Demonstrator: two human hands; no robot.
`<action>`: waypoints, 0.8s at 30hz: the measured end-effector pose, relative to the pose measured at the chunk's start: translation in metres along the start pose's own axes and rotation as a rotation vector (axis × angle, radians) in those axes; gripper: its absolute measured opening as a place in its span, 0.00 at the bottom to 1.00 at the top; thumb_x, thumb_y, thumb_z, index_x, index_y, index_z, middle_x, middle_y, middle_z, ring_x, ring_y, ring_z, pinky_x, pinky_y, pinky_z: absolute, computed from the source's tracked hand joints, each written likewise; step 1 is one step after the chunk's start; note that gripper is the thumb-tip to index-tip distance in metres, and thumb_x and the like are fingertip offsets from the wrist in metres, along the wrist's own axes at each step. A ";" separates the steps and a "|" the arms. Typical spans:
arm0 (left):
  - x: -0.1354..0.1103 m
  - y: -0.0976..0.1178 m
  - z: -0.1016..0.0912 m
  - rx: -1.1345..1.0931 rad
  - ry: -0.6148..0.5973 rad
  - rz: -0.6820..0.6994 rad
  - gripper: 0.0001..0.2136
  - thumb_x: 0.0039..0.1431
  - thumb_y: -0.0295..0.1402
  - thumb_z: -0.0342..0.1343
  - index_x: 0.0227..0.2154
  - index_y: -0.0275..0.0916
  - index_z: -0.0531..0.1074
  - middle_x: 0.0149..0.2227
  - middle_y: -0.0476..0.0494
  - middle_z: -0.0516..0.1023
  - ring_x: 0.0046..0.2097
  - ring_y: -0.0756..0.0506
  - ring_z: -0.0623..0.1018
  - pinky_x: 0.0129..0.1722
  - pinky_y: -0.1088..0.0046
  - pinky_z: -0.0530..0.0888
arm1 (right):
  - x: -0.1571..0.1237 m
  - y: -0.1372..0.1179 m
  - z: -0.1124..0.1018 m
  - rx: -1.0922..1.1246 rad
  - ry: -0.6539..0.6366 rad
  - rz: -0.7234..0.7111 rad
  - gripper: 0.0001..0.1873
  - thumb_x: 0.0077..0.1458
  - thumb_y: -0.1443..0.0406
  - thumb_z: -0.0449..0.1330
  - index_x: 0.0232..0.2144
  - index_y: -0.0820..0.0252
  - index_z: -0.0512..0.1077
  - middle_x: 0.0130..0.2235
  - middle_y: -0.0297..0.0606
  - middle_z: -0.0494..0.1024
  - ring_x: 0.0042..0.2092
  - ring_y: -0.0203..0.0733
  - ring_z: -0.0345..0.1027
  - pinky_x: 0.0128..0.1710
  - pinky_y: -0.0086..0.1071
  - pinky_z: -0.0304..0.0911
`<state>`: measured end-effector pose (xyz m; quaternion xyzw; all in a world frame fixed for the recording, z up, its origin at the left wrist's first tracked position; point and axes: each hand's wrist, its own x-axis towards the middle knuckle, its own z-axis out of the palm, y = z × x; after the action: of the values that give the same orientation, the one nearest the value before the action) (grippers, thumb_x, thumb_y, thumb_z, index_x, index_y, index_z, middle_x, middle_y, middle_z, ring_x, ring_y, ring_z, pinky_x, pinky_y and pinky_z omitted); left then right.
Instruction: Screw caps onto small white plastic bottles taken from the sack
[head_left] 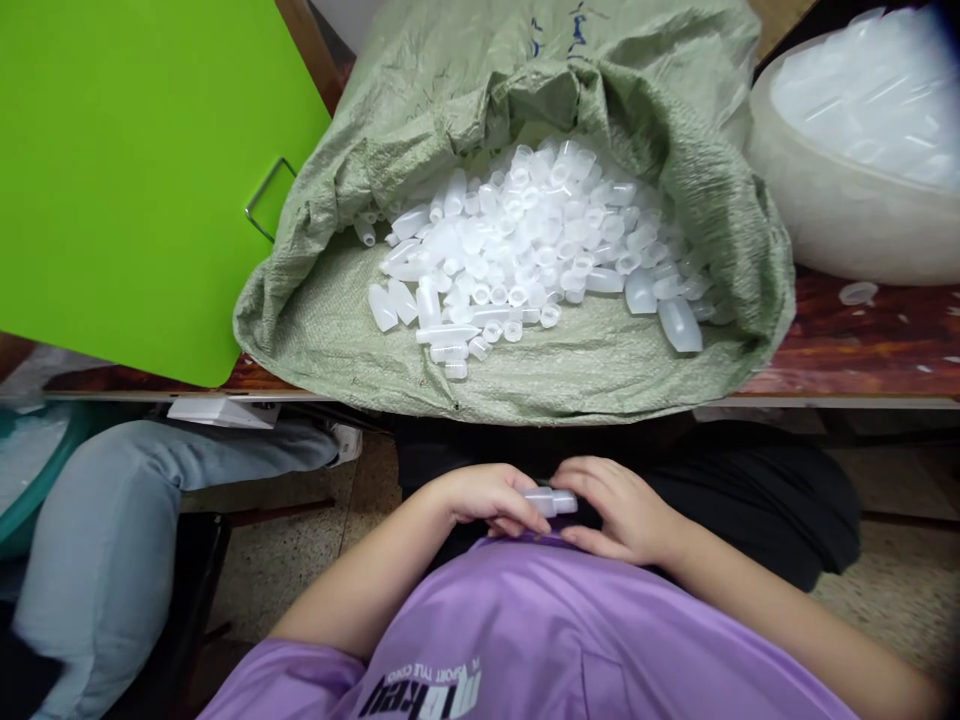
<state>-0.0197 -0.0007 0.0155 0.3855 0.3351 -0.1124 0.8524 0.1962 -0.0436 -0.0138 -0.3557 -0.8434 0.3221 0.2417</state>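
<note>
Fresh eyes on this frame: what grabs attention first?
The heap of translucent plastic bottles spilling from the open green sack on the table, centre frame. Next, the bright green board at top left. Below, near the purple shirt, the left hand and right hand hold one small bottle between them.

A reddish wooden table (862, 345) is covered at twelve o'clock by an opened green sack (600, 370); a white tub (840, 220) and a small clear cap (857, 293) are set at two o'clock, a green board (135, 180) at ten.
</note>
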 end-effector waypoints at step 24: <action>0.059 -0.001 0.008 -0.406 0.433 0.272 0.24 0.33 0.32 0.68 0.37 0.35 0.68 0.23 0.54 0.70 0.22 0.54 0.69 0.27 0.76 0.72 | 0.013 0.041 0.001 -0.098 0.094 0.476 0.21 0.61 0.55 0.42 0.34 0.58 0.71 0.30 0.40 0.75 0.31 0.41 0.69 0.30 0.33 0.64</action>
<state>0.0280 -0.0035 -0.0205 0.2637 0.4695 0.1561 0.8281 0.2055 -0.0116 -0.0415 -0.5703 -0.7382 0.3119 0.1803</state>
